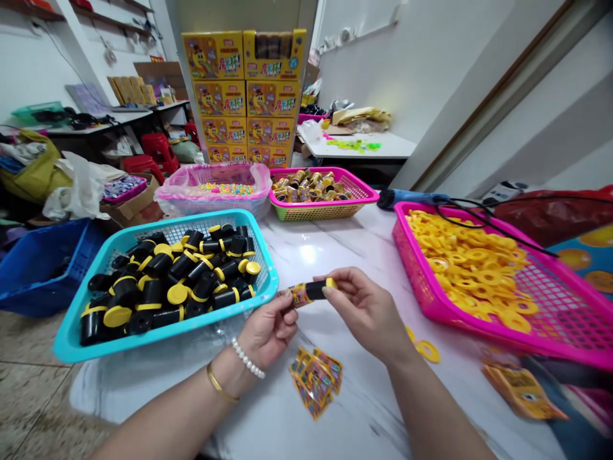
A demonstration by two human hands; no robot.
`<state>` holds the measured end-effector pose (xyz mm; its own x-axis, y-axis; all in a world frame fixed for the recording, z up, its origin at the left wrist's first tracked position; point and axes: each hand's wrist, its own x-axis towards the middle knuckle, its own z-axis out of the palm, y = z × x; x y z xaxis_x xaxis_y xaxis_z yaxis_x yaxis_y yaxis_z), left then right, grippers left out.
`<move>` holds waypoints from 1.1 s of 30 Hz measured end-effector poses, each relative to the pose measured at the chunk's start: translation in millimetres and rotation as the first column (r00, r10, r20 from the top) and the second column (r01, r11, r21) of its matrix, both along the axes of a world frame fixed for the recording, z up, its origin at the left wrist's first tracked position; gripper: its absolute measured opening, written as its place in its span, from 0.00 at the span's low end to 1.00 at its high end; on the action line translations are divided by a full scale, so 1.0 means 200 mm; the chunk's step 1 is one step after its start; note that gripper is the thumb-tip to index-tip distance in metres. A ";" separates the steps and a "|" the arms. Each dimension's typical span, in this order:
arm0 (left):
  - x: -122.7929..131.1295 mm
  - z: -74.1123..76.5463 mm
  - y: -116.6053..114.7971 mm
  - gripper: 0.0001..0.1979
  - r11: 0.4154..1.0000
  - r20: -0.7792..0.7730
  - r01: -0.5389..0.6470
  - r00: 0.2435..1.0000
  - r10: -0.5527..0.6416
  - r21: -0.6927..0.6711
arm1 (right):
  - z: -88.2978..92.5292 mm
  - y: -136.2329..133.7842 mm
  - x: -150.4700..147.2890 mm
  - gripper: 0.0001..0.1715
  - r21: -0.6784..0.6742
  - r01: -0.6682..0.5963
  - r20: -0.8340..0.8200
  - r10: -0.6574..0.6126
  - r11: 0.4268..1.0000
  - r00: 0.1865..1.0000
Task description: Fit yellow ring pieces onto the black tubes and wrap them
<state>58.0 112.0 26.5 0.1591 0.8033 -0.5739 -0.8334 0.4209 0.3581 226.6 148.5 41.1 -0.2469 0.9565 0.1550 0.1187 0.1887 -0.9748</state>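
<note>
Between my two hands is a small black cylinder (316, 291) with a yellow cap, held level above the table. My right hand (364, 310) pinches it at the capped end. A colourful printed label (300, 294) lies against its left part, and my left hand (271, 326) has thumb and fingers closed on the label's left edge. How far the label wraps round is hard to see. Below my hands, a small fanned pile of printed labels (316, 380) lies on the white marbled table (268, 415). Left of my left hand stands a turquoise basket (158, 354) full of black cylinders with yellow caps.
To the right, a pink basket (445, 322) holds many yellow rings; a loose yellow ring (428, 351) lies beside it. At the back stand a pink-green basket (318, 211) of labelled cylinders and a plastic-lined basket (182, 191) of coloured beads. An orange packet (522, 390) lies front right.
</note>
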 end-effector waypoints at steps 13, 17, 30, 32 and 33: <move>-0.01 -0.03 0.01 0.06 1.000 0.030 0.027 0.999 -0.026 -0.017 | -0.03 0.02 -0.03 0.15 -0.126 -0.051 -0.061 0.044 0.991 0.997; -0.01 -0.04 0.01 0.05 1.000 0.043 0.021 0.999 -0.021 -0.011 | -0.04 0.00 -0.04 0.13 -0.036 0.016 0.085 -0.013 0.999 0.996; -0.02 -0.07 0.03 0.06 1.000 -0.004 0.007 1.000 -0.006 0.025 | 0.00 -0.04 -0.02 0.09 0.076 -0.025 0.263 0.004 0.997 0.965; -0.02 -0.07 0.02 0.06 1.000 -0.020 0.006 1.000 -0.006 0.029 | -0.01 -0.04 -0.03 0.10 0.069 -0.034 0.228 0.017 0.997 0.973; -0.01 -0.07 0.02 0.06 1.000 -0.029 0.005 1.000 -0.004 0.031 | -0.01 -0.04 -0.03 0.09 0.055 -0.057 0.203 0.044 0.997 0.978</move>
